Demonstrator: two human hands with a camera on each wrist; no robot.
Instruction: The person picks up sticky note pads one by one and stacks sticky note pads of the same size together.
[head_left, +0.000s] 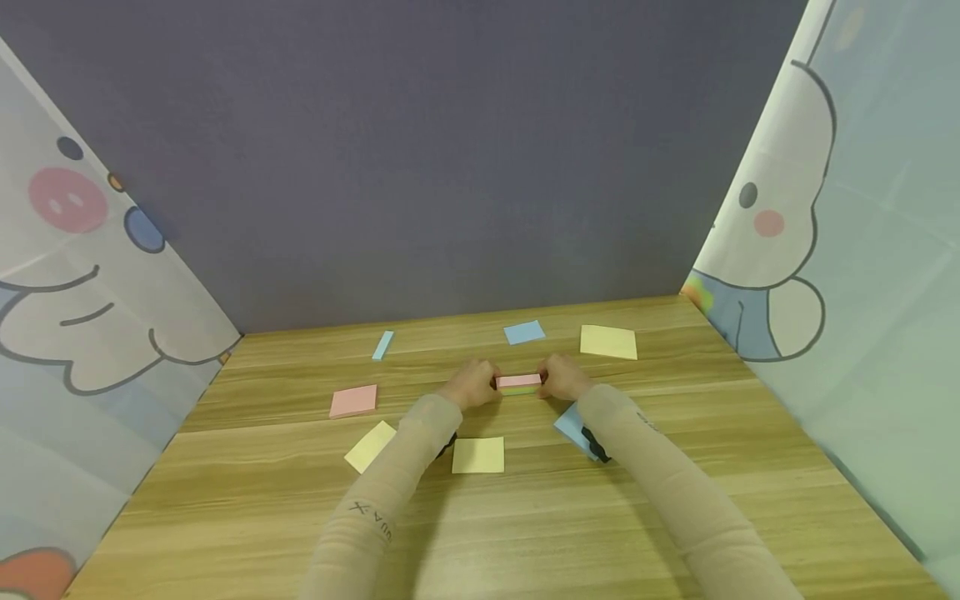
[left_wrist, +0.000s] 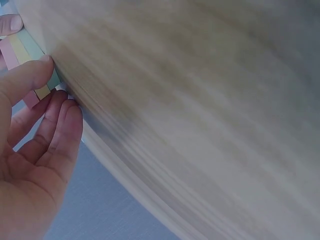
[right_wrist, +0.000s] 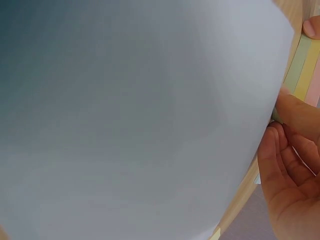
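A small block of sticky notes [head_left: 518,381] in pink, yellow and green layers is held between both hands. My left hand [head_left: 474,384] pinches its left end, and my right hand [head_left: 562,379] pinches its right end. In the left wrist view the left hand [left_wrist: 37,135] has its thumb on the striped block [left_wrist: 24,50] and its other fingers curled beneath. The right wrist view shows the right hand [right_wrist: 295,165] at the opposite end of the layered block [right_wrist: 302,70]. A blue pad [head_left: 573,429] lies partly under the right forearm.
On the wooden table [head_left: 525,533] lie a pink pad [head_left: 353,402], yellow pads [head_left: 478,456] [head_left: 371,447], another yellow pad [head_left: 608,342], a blue pad [head_left: 524,332] and a narrow light-blue strip [head_left: 382,346]. A dark panel [head_left: 450,167] stands behind, with printed curtains at both sides.
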